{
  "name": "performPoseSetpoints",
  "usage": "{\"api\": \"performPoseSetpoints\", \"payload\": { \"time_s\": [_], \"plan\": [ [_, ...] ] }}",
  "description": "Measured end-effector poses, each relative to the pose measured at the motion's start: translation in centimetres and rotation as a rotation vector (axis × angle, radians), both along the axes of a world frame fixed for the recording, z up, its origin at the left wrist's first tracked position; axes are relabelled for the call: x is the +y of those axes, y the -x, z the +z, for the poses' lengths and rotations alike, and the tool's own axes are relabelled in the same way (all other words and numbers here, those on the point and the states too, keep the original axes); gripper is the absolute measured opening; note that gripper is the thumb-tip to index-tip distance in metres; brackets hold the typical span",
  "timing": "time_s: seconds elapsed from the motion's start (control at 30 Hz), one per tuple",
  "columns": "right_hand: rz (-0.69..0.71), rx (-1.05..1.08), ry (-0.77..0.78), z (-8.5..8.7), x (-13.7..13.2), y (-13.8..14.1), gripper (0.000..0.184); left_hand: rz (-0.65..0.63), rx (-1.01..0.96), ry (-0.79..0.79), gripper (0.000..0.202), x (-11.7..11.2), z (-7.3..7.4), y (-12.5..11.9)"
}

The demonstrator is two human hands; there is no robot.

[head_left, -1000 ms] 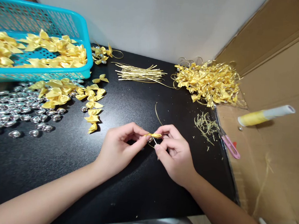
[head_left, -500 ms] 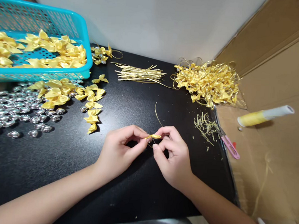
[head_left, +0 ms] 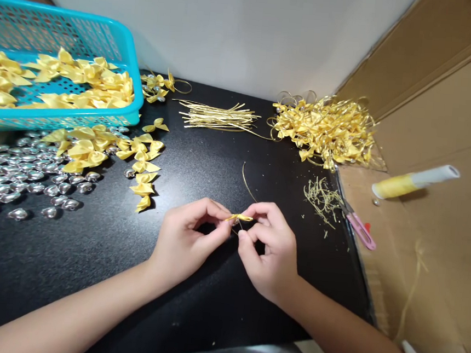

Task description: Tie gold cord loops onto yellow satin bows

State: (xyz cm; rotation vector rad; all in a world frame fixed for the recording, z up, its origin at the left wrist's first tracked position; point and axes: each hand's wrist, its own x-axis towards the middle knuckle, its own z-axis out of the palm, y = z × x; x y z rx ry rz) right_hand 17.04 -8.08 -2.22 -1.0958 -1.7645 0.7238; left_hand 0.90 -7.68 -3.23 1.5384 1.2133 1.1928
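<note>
Between my hands, just above the black table (head_left: 99,274), is a yellow ribbon bow (head_left: 245,218). My left hand (head_left: 193,233) pinches the bow's left side between thumb and fingertips. With thumb and forefinger, my right hand (head_left: 270,245) grips a thin gold wire at the bow; its other fingers are curled near the bow's right loop. The gold wire (head_left: 248,182) curves up and away beyond my right fingertips. A small shiny bit shows under the bow, mostly hidden by my fingers.
A turquoise basket (head_left: 139,80) of yellow bows stands back left. Silver beads (head_left: 21,180) and loose bows (head_left: 145,177) lie before it. Gold wires (head_left: 220,116) lie at the back. Right are finished bows (head_left: 326,129), wire clippings (head_left: 322,199), pink-handled scissors (head_left: 360,230) and a ribbon-wrapped tube (head_left: 414,182).
The bow has tilted slightly in my fingers and appears flatter. Both hands keep their pinch, and the whole view has shifted a little.
</note>
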Motion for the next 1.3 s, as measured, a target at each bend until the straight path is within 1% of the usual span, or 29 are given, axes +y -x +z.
{"api": "performPoseSetpoints", "payload": {
  "time_s": [0.2, 0.43, 0.53, 0.83, 1.3],
  "plan": [
    [-0.007, 0.013, -0.022, -0.27, -0.06, 0.11, 0.024, 0.020, -0.021, -0.016, 0.010, 0.18, -0.05, -0.16],
    [-0.055, -0.043, -0.046, -0.24, 0.01, 0.19, 0.024, -0.059, 0.040, -0.134, 0.012, -0.32, 0.09, -0.23],
    [-0.056, -0.038, -0.045, -0.23, 0.06, 0.17, 0.024, -0.060, 0.072, -0.164, 0.012, -0.44, 0.13, -0.20],
    [0.020, 0.049, 0.006, -0.01, -0.07, 0.01, 0.025, -0.008, 0.025, -0.099, 0.011, -0.14, -0.30, 0.00],
    [0.024, 0.056, 0.028, 0.06, -0.05, -0.02, 0.025, 0.015, 0.035, -0.105, 0.013, -0.10, -0.16, -0.09]
  ]
}}
